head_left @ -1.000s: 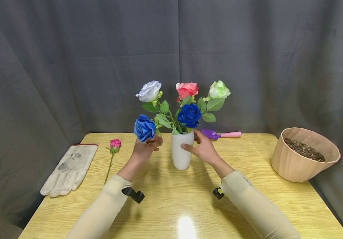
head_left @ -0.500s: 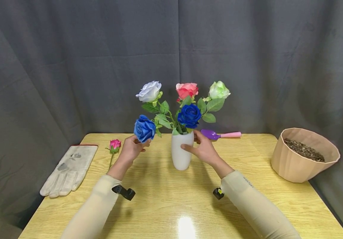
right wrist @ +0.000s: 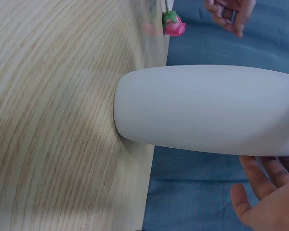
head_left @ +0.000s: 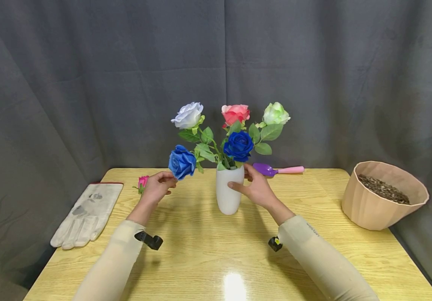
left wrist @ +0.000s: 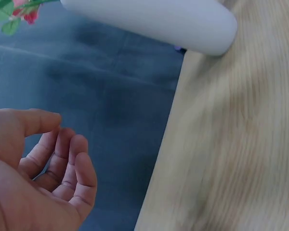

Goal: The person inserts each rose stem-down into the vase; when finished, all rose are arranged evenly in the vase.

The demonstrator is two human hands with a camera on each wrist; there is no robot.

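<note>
Head view: white vase (head_left: pixel 229 190) upright near the middle of the wooden table (head_left: pixel 216 259), five roses in it. Right hand (head_left: pixel 256 187) cupped round the vase's upper right side, fingers bent against the wall, steadying it. Left hand (head_left: pixel 158 187) raised left of the vase, fingers loosely curled and holding nothing, just under the low blue rose (head_left: pixel 182 162), which leans out on its stem. Likely a smooth, hard, breakable vessel, top-heavy with long stems: best gripped low and wide on the body, not at the lip. Blooms soft, stems thin and springy; better taken at the stem below the head. Small pink rose (head_left: pixel 143 182) lying flat behind the left hand, work glove (head_left: pixel 88 213) further left near the edge, purple trowel (head_left: pixel 277 169) behind the vase, tan pot of pellets (head_left: pixel 385 194) well apart on the right. Open tabletop in front of the vase; back edge close behind it.

Left wrist view: palm (left wrist: pixel 33 183) open, fingers relaxed, nothing between them; vase base (left wrist: pixel 183 24) apart above.

Right wrist view: vase body (right wrist: pixel 207 110) filling the frame, fingertips (right wrist: pixel 260 192) beside the wall, contact there hard to judge. Far table edge close behind the base.
</note>
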